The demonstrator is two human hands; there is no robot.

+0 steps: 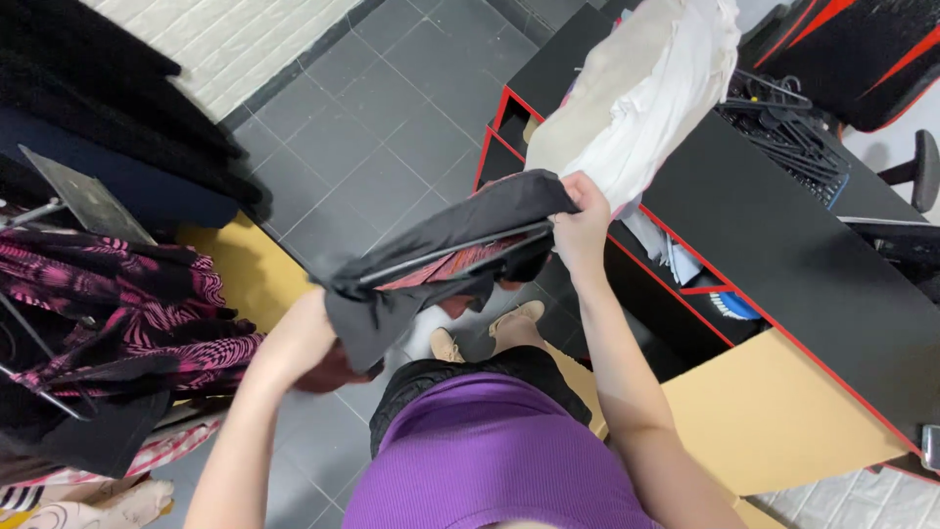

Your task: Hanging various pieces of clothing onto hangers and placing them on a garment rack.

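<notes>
Both hands grasp a dark garment (441, 245): right hand (581, 223) fingers clenched on its edge, left hand (305, 338) inside it. Black bench (774, 245) shelves hold papers (676, 260).

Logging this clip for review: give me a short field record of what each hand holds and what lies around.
left hand: grips the lower end of a dark garment
right hand: grips the garment's upper end
garment: black, red striped lining showing, stretched between both hands
desk: black with red edging, at the right
on desk: white and beige cloth pile, black hangers
left side: pink and black patterned clothing
floor: grey tiles
</notes>
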